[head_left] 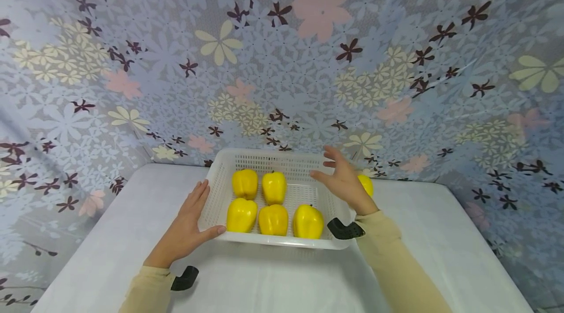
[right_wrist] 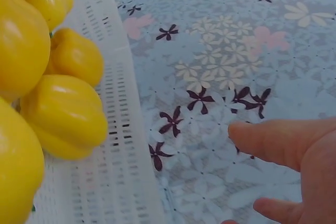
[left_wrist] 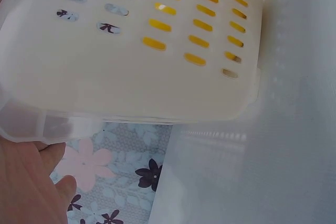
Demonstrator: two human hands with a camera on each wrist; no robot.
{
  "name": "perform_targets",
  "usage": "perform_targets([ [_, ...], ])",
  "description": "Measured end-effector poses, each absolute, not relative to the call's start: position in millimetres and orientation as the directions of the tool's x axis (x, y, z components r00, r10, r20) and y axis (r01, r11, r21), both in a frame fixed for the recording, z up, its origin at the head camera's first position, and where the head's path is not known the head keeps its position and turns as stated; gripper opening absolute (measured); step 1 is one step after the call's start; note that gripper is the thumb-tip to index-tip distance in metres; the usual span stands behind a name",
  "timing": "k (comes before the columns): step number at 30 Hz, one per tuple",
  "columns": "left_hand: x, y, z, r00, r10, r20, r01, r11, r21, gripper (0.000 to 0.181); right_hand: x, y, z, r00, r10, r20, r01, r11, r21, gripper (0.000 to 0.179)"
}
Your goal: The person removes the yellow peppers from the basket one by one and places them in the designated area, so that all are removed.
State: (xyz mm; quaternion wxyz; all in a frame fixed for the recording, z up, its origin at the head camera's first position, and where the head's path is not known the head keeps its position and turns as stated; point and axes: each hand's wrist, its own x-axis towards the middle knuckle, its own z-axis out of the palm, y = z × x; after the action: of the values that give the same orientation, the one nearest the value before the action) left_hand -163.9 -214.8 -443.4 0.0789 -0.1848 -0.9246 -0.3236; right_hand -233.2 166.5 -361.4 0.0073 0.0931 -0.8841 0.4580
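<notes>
Basket: lower centre of the frame, five yellow peppers inside.
Left hand: straight-fingered at the basket's left edge, gripping nothing; light steadying seems wise.
Right hand: spread, empty, over the right end.
Loose pepper: right of basket, half-hidden; a rounded grasp should suit.

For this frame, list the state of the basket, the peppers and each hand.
White plastic basket: upright, partly filled
Five yellow bell peppers: inside the basket, apparently whole
Sixth yellow bell pepper: outside the basket, partly hidden
Left hand: touching the basket's left end
Right hand: fingers spread, holding nothing
</notes>
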Motion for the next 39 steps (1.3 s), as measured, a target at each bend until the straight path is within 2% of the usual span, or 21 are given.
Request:
perform_targets([
  [25, -165.4, -214.8, -444.0, -0.925, 0.285, 0.252, 0.38, 0.719, 0.582, 0.106, -262.9, 125.0, -381.1, -0.974, -0.218, -0.057, -0.036, 0.399, -0.916, 0.077],
  [39, -163.1, -213.6, -441.7, -0.921, 0.29, 0.26, 0.389, 0.72, 0.574, 0.104, -274.7, 107.6, -393.6, -0.965, -0.236, -0.111, -0.002, 0.431, -0.902, 0.075],
])
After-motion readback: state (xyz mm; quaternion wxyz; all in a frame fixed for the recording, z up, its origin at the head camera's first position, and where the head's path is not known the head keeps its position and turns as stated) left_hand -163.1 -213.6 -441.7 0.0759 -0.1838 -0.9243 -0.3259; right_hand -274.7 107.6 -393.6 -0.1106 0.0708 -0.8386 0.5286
